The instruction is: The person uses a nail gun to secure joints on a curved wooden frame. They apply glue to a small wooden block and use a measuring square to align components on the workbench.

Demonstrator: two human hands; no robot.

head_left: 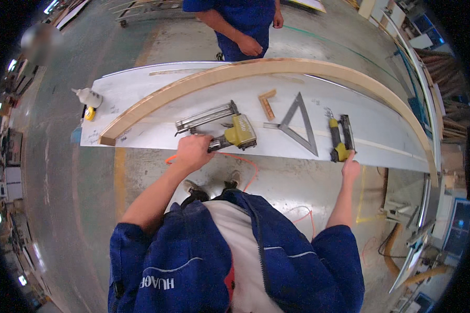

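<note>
A larger yellow-green and black nail gun (240,131) lies on the long white worktable (156,136), its slanted magazine toward the left. My left hand (194,151) is closed at the end of its black handle, near the table's front edge. Farther right lies a smaller yellow and black nail gun (335,146). My right hand (351,166) reaches its near end with the index finger stretched out against it; the other fingers are partly hidden. Between the guns are a grey triangular set square (305,130) and a small L-shaped wooden piece (267,104).
A long curved wooden strip (203,79) arches across the table. At the left end are a white squeeze bottle (90,97) and a yellow tape measure (90,113). Another person (243,28) stands across the table. An orange hose (253,172) runs below the front edge.
</note>
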